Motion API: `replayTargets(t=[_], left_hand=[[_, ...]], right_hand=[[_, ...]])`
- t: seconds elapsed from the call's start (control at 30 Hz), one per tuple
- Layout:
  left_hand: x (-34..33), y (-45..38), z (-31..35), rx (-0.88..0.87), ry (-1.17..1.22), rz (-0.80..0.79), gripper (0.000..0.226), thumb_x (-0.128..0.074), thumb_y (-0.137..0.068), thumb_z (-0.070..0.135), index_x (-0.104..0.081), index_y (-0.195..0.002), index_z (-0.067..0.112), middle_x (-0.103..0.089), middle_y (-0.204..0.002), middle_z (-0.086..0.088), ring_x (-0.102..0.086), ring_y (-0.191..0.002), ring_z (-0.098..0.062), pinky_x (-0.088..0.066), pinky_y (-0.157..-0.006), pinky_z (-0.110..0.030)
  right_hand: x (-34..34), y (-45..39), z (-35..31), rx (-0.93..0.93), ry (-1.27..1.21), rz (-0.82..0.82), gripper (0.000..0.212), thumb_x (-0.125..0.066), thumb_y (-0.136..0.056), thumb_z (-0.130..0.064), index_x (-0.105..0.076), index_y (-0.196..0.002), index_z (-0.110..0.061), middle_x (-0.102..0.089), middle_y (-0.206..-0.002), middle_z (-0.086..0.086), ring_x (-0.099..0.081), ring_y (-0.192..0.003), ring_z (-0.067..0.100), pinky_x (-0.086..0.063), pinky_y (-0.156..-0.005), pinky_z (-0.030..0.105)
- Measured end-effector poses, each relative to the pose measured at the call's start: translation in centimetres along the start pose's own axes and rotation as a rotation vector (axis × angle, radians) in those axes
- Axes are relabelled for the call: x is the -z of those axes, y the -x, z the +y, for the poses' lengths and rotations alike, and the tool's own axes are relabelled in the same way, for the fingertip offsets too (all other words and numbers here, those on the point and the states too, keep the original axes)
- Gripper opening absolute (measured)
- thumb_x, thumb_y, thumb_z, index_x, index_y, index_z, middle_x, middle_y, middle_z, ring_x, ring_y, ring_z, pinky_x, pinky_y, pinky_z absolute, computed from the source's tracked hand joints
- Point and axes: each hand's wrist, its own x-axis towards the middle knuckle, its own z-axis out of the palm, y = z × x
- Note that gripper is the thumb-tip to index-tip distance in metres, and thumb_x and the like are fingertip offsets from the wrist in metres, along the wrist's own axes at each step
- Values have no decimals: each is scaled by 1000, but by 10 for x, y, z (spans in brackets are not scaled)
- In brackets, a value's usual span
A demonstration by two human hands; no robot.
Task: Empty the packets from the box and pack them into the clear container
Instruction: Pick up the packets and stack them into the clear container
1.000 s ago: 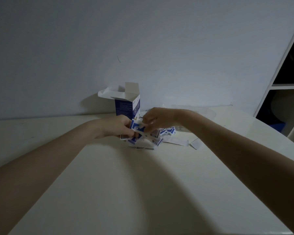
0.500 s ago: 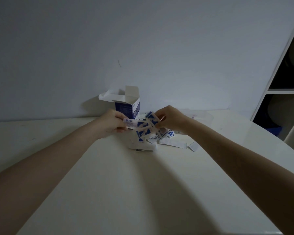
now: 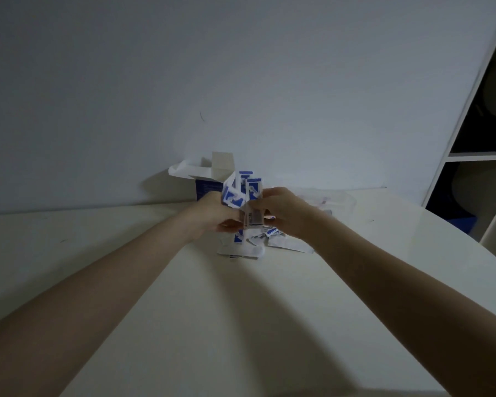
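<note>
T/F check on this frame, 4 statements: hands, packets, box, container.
1. Both hands, left hand and right hand, grip a bunch of packets. True.
2. The box lies flat with its flaps closed. False: it stands upright, top flaps open.
3. Loose packets lie on the table under the hands. True.
4. The clear container sits left of the box. False: it is to the right, behind the right hand.

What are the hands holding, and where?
Both the left hand and the right hand grip a bunch of packets by its lower ends.
</note>
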Motion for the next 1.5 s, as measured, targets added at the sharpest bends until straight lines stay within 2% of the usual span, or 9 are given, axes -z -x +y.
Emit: replayTargets(t=[0.17, 0.3, 0.43, 0.57, 0.83, 1.07, 1.23, 1.4, 1.5], left_hand=[[5, -17, -16, -231, -1030, -37, 40, -47, -86, 0, -58, -121, 16, -55, -124, -8, -52, -112, -27, -43, -85, -30], [3, -31, -38, -267, -1409, -219, 58, -38, -88, -2, -42, -137, 28, -17, -155, -2, -28, -131, -33, -30, -105, -37], [9, -31, -41, -334, -1240, -151, 25, -53, -88, 6, -60, -108, 18, -43, -130, -2, -45, -115, -22, -39, -91, -29], [16, -30, -41, -335, -1160, -104, 9, -60, -83, 10, -60, -80, 19, -47, -106, 0, -53, -101, -17, -45, -82, -27], [26, -23, -38, -176, -1139, -263, 33, -57, -85, 11, -58, -117, 20, -54, -108, -4, -53, -92, -17, -44, -80, -25], [33, -22, -49, -192, -862, -168, 4, -67, -79, 10, -64, -82, 9, -66, -85, -8, -53, -68, -13, -41, -60, -21], [45, -19, -39, -173, -657, -72, 17, -62, -85, 3, -60, -75, 17, -61, -69, 2, -60, -51, 3, -42, -44, -7], [41, -8, -26, -58, -587, -148, 21, -68, -83, 23, -51, -92, 18, -57, -86, 4, -58, -75, -7, -47, -63, -20], [32, -2, -35, 22, -927, -360, 31, -71, -78, 36, -53, -100, 23, -51, -89, 14, -53, -89, -11, -46, -78, -22]], right_hand=[[18, -8, 6, 253, 948, 210, 22, -40, -95, -5, -56, -104, 6, -54, -94, 16, -49, -82, 25, -37, -67, 29], [31, -6, 29, 260, 1396, -16, 19, -38, -94, -5, -55, -103, -4, -59, -111, 19, -58, -99, 31, -40, -72, 30], [32, -3, 46, 196, 1453, -224, 33, -37, -97, -9, -44, -130, -7, -52, -126, 15, -52, -115, 30, -42, -93, 35], [35, -2, 43, 218, 1458, -225, 30, -39, -97, -12, -48, -124, -3, -55, -122, 17, -53, -112, 30, -40, -87, 33], [22, -4, 24, 213, 1071, -18, 23, -48, -93, -13, -58, -111, -2, -54, -96, 10, -47, -86, 17, -32, -56, 17], [-23, -7, 30, 85, 1083, -204, 35, -48, -94, -17, -56, -121, 4, -58, -115, 20, -56, -106, 30, -45, -86, 32], [-29, -15, 26, 260, 979, -56, 12, -53, -90, -11, -61, -97, -6, -53, -88, 6, -48, -85, 19, -35, -55, 23], [-11, -20, 13, 332, 826, 200, 24, -49, -88, -4, -55, -111, -4, -64, -107, 16, -60, -97, 32, -49, -77, 35], [4, -17, 14, 290, 1023, 100, 12, -48, -86, -3, -60, -90, -2, -58, -78, 11, -53, -81, 24, -38, -57, 22]])
